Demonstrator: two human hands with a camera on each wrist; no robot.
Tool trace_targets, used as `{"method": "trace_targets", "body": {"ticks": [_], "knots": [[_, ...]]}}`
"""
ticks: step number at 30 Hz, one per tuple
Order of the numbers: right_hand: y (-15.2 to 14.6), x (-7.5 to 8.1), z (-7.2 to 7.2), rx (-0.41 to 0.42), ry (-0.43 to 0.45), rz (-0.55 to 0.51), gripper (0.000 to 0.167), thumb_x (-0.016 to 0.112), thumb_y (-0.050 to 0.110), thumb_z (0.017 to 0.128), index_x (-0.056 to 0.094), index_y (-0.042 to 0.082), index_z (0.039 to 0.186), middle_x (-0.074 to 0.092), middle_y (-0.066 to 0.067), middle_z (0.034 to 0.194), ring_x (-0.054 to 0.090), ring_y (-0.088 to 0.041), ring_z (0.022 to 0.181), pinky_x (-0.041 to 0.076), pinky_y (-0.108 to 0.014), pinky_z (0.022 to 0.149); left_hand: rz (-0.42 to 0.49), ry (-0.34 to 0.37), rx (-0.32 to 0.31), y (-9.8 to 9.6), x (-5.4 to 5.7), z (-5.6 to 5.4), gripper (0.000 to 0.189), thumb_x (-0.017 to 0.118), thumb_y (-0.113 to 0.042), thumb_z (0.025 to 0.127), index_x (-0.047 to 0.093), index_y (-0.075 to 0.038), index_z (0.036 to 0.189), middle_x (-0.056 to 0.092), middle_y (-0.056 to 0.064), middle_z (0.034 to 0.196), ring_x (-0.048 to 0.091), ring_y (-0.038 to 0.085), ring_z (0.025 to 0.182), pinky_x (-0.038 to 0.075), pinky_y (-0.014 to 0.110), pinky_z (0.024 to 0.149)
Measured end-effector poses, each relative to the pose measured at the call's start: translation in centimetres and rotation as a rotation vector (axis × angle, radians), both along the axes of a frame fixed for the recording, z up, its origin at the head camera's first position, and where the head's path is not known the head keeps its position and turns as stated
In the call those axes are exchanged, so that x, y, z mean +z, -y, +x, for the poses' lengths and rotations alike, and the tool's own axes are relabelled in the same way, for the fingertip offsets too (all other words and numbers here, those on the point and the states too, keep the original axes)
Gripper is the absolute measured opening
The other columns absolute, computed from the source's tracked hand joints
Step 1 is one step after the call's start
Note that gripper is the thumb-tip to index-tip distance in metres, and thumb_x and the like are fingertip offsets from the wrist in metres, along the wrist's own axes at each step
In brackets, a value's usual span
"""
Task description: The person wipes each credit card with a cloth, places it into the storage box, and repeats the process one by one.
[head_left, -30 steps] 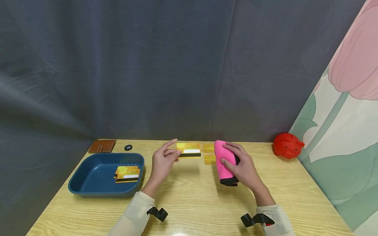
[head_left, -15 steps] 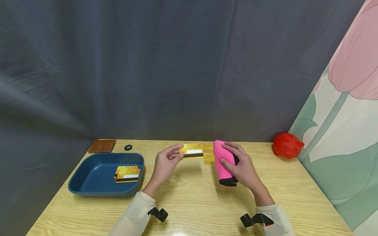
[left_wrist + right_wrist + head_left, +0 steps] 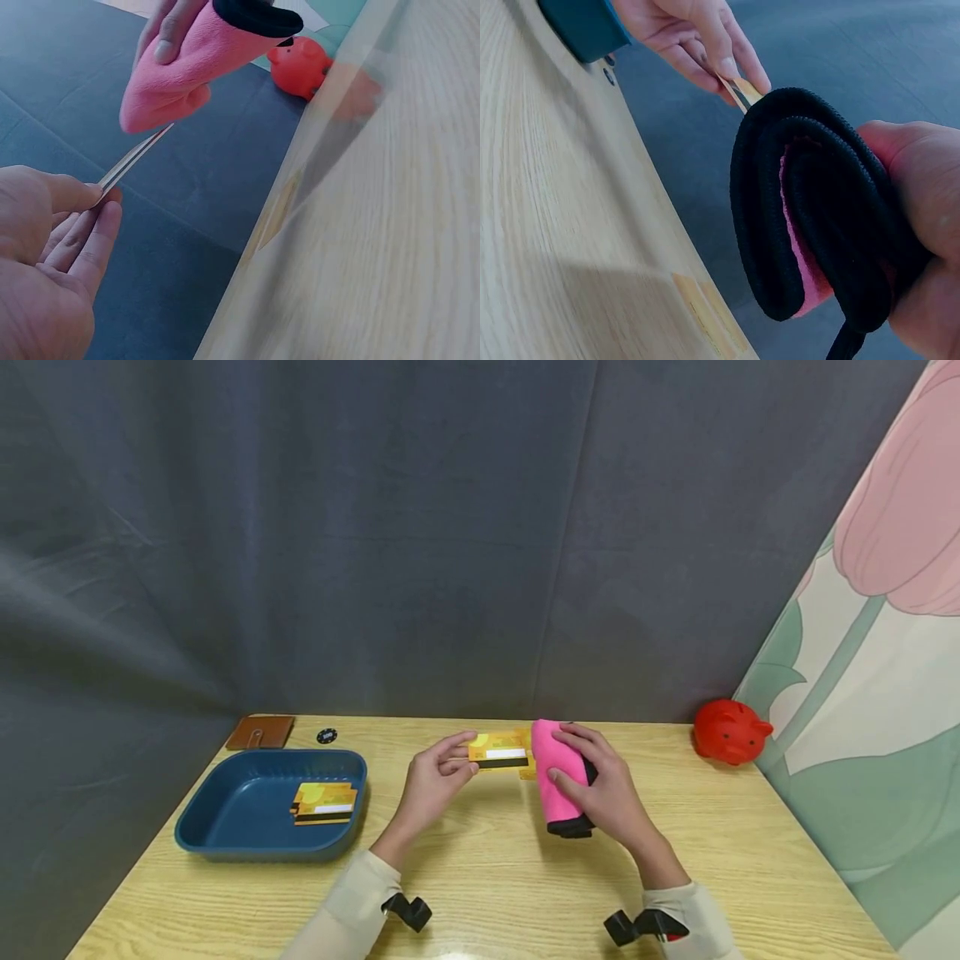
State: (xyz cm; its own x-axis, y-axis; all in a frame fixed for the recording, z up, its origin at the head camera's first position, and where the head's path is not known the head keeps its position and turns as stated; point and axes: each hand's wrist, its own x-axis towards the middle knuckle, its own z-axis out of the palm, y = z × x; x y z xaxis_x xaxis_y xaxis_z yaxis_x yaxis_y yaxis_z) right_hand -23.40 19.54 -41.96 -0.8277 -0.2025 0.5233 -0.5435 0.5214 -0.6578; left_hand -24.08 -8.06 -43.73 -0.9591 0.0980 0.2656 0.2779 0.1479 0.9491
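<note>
Between its thumb and fingers, my left hand (image 3: 435,783) pinches a yellow bank card (image 3: 498,752) with a black stripe, raised above the table. In the left wrist view the card (image 3: 135,161) is seen edge-on. My right hand (image 3: 609,785) grips a folded pink cloth (image 3: 557,772) with black edging, also held off the table. The card's far end is close to the cloth; whether they touch I cannot tell. Folded layers of the cloth (image 3: 817,210) face the right wrist camera. Yellow cards (image 3: 705,319) lie on the table beneath, mostly hidden in the head view.
A blue tray (image 3: 255,853) stands at left with several yellow cards (image 3: 324,803) inside. Behind it lie a brown wallet (image 3: 259,732) and a black chip (image 3: 327,736). A red piggy bank (image 3: 729,732) sits at the back right, by a dark curtain (image 3: 420,543).
My left hand has moved right with the card, its fingers closing in over it. The right hand and the cloth have shifted slightly left, so card and cloth are nearer each other.
</note>
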Motion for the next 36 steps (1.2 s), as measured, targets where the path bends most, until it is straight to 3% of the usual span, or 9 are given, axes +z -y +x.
{"method": "trace_targets", "body": {"ticks": [8, 18, 27, 36], "knots": [[1.5, -0.6, 0.6, 0.068, 0.012, 0.048, 0.054, 0.085, 0.015, 0.086, 0.067, 0.017, 0.137, 0.058, -0.004, 0.148, 0.055, -0.029, 0.138, 0.052, -0.027, 0.104, 0.059, 0.0, -0.028, -1.0, -0.1, 0.4, 0.045, 0.074, -0.001, 0.092, 0.067, -0.008, 0.136, 0.075, 0.022, 0.117, 0.077, 0.03, 0.104, 0.061, 0.023, 0.083], [3.3, -0.7, 1.6, 0.122, -0.002, 0.072, 0.055, 0.084, 0.011, 0.086, 0.067, 0.017, 0.137, 0.058, -0.005, 0.148, 0.059, -0.029, 0.134, 0.057, -0.043, 0.1, 0.024, 0.015, -0.028, -1.8, -0.2, 0.8, 0.046, 0.075, -0.004, 0.093, 0.067, -0.014, 0.137, 0.076, 0.016, 0.118, 0.077, 0.028, 0.105, 0.062, 0.024, 0.083], [4.5, -0.8, 2.1, 0.167, 0.001, 0.107, 0.056, 0.083, 0.011, 0.086, 0.066, 0.018, 0.139, 0.057, -0.006, 0.149, 0.059, -0.031, 0.134, 0.058, -0.042, 0.097, 0.012, 0.009, -0.019, -1.9, -0.7, 0.8, 0.042, 0.075, -0.007, 0.094, 0.069, -0.016, 0.134, 0.075, 0.018, 0.118, 0.077, 0.029, 0.106, 0.062, 0.026, 0.084], [3.5, -0.6, 1.6, 0.077, 0.02, 0.108, 0.055, 0.084, 0.014, 0.086, 0.067, 0.016, 0.138, 0.058, -0.006, 0.148, 0.062, -0.03, 0.13, 0.059, -0.044, 0.095, 0.012, 0.005, -0.054, -1.9, -0.4, 0.9, 0.043, 0.075, -0.003, 0.093, 0.07, -0.015, 0.134, 0.076, 0.019, 0.115, 0.077, 0.028, 0.105, 0.062, 0.023, 0.083]]}}
